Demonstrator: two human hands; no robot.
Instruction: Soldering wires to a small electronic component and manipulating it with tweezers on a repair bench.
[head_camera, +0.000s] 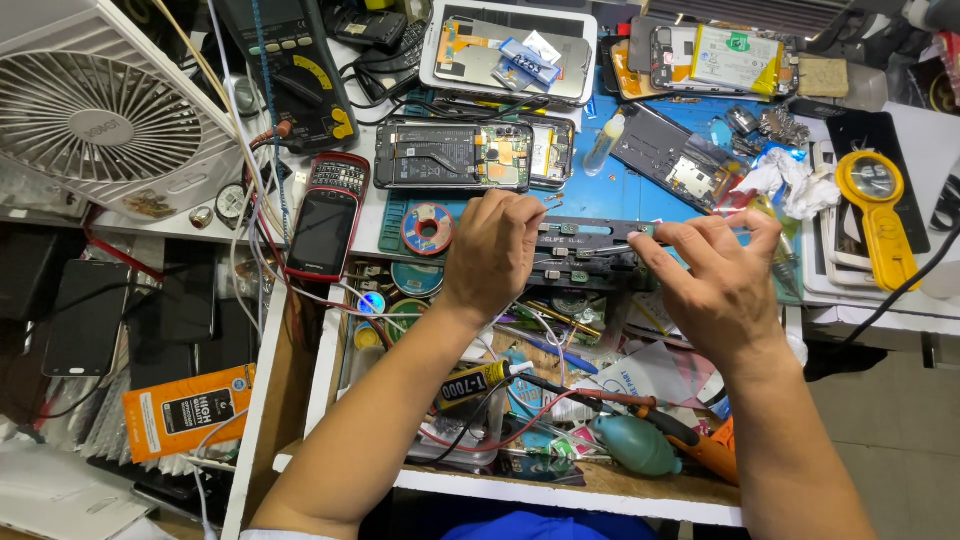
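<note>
Head view: both your hands sit mid-frame over the dark holder fixture (590, 250) at the front edge of the blue mat (640, 190). Left hand (490, 255) is curled knuckles-up on the fixture's left end; fingers (500, 215) are clenched down, but what they pinch is hidden under the hand, so I cannot tell whether they hold anything. Right hand (720, 280) is at the fixture's right end, thumb and forefinger pinched on a small metal piece (645, 232) at the top rail, the rest of the hand loosely curled.

Progress, as a judgement: looks like early-to-mid setup at the fixture. No phone or board is visibly clamped in it. The opened black phone (452, 157), back cover off and internals exposed, lies just above your left hand on the tabletop, apart from the fixture, untouched. A second opened handset (680, 155) lies upper right of centre, also untouched.

Around the hands: red-and-black keypad phone (325, 215) left of centre, solder spool (428, 228) just beside your left hand, glue tube (470, 385) and teal blower bulb (635, 445) in the open drawer at lower centre, white fan (100, 110) upper left, yellow magnifier (880, 210) at right. None of the tools is in hand.
</note>
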